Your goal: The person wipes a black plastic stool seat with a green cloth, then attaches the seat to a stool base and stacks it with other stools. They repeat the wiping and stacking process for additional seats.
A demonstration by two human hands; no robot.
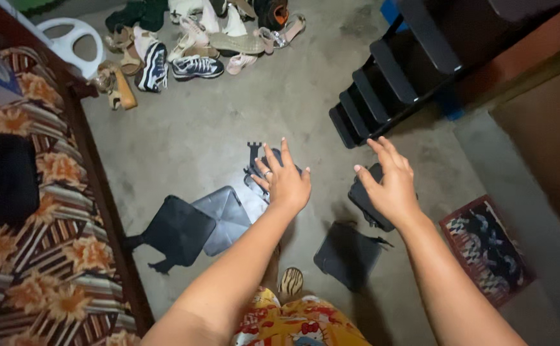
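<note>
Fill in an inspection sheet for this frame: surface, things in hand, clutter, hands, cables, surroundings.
Surface: bare grey concrete floor, stained in places.
Things in hand: nothing held; dark square plastic panels lie flat on the floor, one dark piece under the left hand, another under the right.
Clutter: pile of shoes and sandals at the far side; a white plastic chair next to it.
Hands: left hand and right hand both open, fingers spread, above the floor pieces.
Cables: nothing seen.
Surroundings: floral-patterned sofa on the left, black stepped rack at upper right, patterned mat on the right.
</note>
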